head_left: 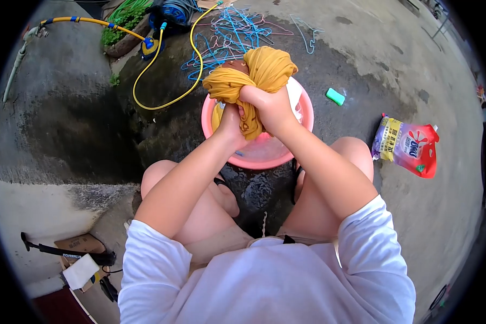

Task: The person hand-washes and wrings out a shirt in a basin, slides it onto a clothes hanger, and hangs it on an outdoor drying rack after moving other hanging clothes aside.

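Note:
A bunched mustard-yellow cloth [270, 69] with small dark marks is raised above the pink basin [262, 162]. My right hand [267, 105] is closed round its middle, thumb across the folds. Lower and to the left, my left hand [233, 121] is also closed on the cloth, its fingers largely hidden behind the fabric. A twisted end of the cloth hangs down between my two hands. Water and some white and yellow fabric show inside the basin, mostly covered by my hands and the cloth.
Tangled blue and pink hangers [237, 29] lie beyond the basin. A green bar [335, 96] and a detergent pouch [407, 144] are on the ground to the right. A yellow hose [201, 56] loops at the left, near a raised concrete ledge [65, 129].

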Demonstrator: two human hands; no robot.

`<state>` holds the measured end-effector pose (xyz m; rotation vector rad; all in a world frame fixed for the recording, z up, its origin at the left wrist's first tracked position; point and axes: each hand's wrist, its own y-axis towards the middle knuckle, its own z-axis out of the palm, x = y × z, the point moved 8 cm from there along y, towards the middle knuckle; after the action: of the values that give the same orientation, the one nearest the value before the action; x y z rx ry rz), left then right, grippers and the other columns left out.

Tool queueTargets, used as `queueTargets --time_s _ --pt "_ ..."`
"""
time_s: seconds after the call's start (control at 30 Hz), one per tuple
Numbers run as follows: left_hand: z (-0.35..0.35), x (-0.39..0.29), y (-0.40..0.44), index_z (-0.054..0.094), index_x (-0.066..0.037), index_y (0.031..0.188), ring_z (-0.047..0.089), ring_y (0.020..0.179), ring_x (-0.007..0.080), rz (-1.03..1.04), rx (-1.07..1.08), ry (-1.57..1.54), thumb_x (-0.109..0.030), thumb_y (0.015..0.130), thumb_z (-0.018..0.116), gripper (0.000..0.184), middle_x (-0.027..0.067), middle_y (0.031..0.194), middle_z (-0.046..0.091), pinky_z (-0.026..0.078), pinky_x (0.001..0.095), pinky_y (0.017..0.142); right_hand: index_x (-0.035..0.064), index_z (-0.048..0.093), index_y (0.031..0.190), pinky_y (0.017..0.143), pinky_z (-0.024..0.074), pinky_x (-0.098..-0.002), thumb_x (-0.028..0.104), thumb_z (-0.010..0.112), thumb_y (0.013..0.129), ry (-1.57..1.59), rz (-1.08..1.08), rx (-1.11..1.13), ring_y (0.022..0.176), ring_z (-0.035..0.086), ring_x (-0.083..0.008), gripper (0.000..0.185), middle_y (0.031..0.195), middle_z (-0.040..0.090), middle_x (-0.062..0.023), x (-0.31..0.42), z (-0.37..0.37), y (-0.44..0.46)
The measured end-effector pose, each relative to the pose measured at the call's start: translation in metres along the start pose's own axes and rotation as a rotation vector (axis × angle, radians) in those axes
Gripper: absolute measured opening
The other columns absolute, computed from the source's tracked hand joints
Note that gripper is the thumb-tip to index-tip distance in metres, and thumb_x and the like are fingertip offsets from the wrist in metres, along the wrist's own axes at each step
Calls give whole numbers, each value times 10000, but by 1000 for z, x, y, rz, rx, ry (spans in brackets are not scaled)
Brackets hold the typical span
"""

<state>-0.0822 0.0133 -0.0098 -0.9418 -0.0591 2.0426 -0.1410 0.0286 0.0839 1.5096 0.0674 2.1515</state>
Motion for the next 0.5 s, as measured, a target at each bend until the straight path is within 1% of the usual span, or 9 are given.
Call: queueTargets --time_s 0.07,0.13,0.2,0.23,0.3,0.33,0.4,0.47,0.5 --pt "-8 2 3 499 -150 979 588 939 160 -8 -35 -20 -505 928 339 393 13 984 577 494 373 823 -12 512 943 523 440 -242 -9 521 672 -51 -72 6 600 534 -111 271 771 566 -49 9 7 -3" --pt "-9 -5 -1 505 -152 921 601 835 130 18 -107 61 -485 935 339 372 -1 873 578 513 330 755 -13 507 920 493 433 -251 -9 505 671 66 53 27 558 529 -124 248 751 567 -66 3 9 -2" --pt "-22 -5 6 438 -143 1028 542 868 153 12 -93 135 -416 946 337 303 30 970 511 480 341 739 -15 504 901 475 427 -256 -9 494 672 138 201 88 527 523 -133 229 729 565 -76 1 9 -5" --pt "-26 -5 6 420 -161 853 507 714 107 24 -127 142 -374 947 345 244 -10 780 469 462 285 654 -16 501 871 452 415 -258 -10 477 673 145 142 86 490 512 -142 200 689 559 -85 6 11 -4" --pt "-28 -7 7 420 -148 843 511 703 112 51 -142 224 -350 952 338 244 -3 763 472 471 285 636 -18 502 863 454 415 -256 -7 477 673 124 116 70 487 511 -143 192 681 556 -84 6 11 -3" --pt "-36 -7 13 437 -118 1009 550 846 164 67 -121 301 -369 956 321 282 45 937 516 497 340 703 -19 503 859 454 415 -255 -5 477 673 114 102 63 485 511 -144 188 676 554 -83 6 9 -2" --pt "-37 -13 18 458 -86 1159 591 980 218 78 -65 455 -363 960 300 376 97 1100 560 524 399 769 -18 504 857 456 423 -256 2 480 676 117 156 106 491 516 -146 184 686 555 -84 3 7 0" --pt "-34 -19 18 465 -83 1128 595 963 224 65 2 606 -315 959 290 336 105 1077 561 523 408 768 -17 506 855 458 431 -258 9 483 680 123 186 89 496 520 -148 179 691 556 -86 -1 -2 5" --pt "-17 -22 7 474 -89 1087 594 944 220 -30 89 570 -245 943 303 273 112 1051 557 519 399 783 -16 507 854 459 436 -259 13 484 683 127 189 54 498 522 -149 175 691 557 -87 -3 -8 9"
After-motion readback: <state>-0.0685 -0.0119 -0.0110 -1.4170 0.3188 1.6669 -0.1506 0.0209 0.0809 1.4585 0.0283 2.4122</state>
